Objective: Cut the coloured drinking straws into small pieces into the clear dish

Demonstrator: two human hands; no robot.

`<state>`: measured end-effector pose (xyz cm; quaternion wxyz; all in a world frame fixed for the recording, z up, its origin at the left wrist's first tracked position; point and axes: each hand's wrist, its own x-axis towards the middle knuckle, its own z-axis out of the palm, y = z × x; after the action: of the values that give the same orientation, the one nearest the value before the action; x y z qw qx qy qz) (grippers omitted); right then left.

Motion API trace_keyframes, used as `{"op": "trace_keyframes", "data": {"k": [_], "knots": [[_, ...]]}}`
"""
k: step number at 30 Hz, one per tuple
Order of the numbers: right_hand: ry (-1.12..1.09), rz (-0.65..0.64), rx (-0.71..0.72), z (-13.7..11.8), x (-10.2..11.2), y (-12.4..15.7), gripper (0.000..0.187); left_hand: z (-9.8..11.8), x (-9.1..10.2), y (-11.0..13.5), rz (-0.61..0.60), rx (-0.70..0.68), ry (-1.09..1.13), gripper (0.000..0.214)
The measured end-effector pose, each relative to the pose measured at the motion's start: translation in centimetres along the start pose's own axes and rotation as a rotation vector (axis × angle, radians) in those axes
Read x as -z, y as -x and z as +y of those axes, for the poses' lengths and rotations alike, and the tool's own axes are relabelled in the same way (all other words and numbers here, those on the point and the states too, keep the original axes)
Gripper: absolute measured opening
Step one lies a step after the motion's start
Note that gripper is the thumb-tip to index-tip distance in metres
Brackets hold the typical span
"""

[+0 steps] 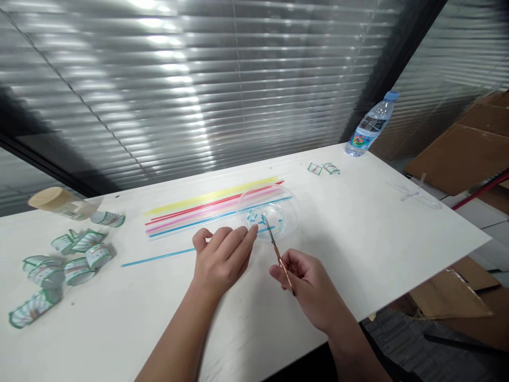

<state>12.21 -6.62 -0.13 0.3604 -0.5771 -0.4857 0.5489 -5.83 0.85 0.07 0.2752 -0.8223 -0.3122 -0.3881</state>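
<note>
**Over the clear bowl (pixel 293 225), the scissors (pixel 280 258)**

Across from us, grey slatted blinds (pixel 278 79) fill most of the upper view. Below them spreads our white table (pixel 397 228), with brown cardboard boxes (pixel 457 148) beyond its right end.

Our left hand (pixel 222 258), back upward, has its fingers curled nearly closed on a single blue straw (pixel 159 257); the pinch itself is hidden beneath the hand. A long stretch of that straw runs out to the left, and a short end pokes out to the right, over the clear bowl and close to the blades. Our right hand (pixel 312 284) is closed around the copper-coloured handles of the scissors, whose tips point away from us; we cannot tell how far the blades are parted.

Past our left hand, a row of coloured straws (pixel 214 199) lies side by side, yellow farthest, then red, pink and blue, their right ends overlapping the clear bowl's rim as we look. A blue-capped bottle (pixel 368 130) stands at the far right corner. On our left, a tan-lidded jar (pixel 59 204) is near a huddle of green-edged rolls (pixel 79 270). Two small patterned pieces (pixel 315 168) lie near the bottle.

Smallest of all, short blue pieces (pixel 252 215) show inside the clear bowl.
</note>
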Motion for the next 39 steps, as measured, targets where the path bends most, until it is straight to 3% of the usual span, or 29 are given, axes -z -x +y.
{"op": "trace_keyframes", "data": {"k": [16,39], "knots": [[-0.073,0.051,-0.007,-0.19,0.08,-0.14,0.051,-0.41,-0.17,0.45,0.045,0.062,-0.049,0.028],[-0.078,0.051,0.000,-0.07,0.04,-0.26,0.051,-0.51,-0.19,0.49,0.006,0.016,0.000,0.031]]}}
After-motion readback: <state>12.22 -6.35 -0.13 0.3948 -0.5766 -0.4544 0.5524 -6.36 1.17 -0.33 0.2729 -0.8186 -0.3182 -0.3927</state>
